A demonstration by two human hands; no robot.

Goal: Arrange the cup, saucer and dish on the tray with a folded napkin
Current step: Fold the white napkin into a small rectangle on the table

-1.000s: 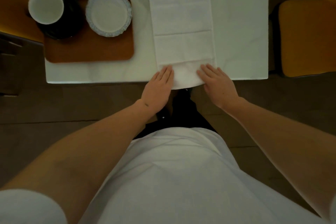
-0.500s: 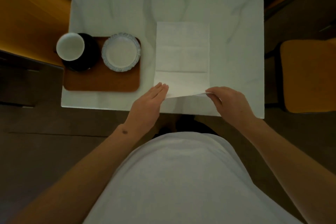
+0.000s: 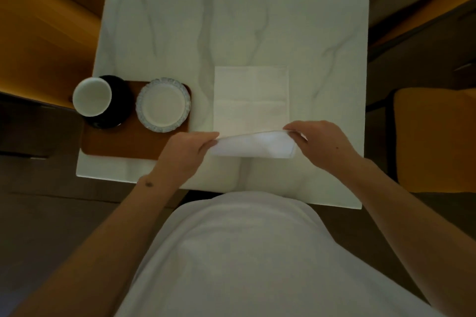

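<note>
- Far left, on the brown tray [image 3: 123, 147]: white cup [image 3: 92, 96] standing on a dark saucer [image 3: 117, 100]. Ceramic by the look of it, so probably rigid, breakable and smooth; best lifted by the saucer's rim with the cup steadied, or taken one piece at a time.
- Just beside, also on the tray: pale dish [image 3: 163, 105] with a fluted rim, upright and empty. Likely brittle too; the rim gives the surest hold.
- Left hand [image 3: 184, 154], near the tray's right edge: fingers nearly closed, thumb and fingertips pinching the left near corner of the white napkin [image 3: 251, 100].
- On the marble table [image 3: 159, 23], right of the tray and apart from it: the napkin itself. Light, thin, limp, probably easy to crease and quick to sag if held by one corner only; best gripped at both near corners. Far part lying flat, near edge raised off the table and curling over toward the far side.
- Right hand [image 3: 325, 145]: likewise narrow, pinching the right near corner and holding it level with the left.
</note>
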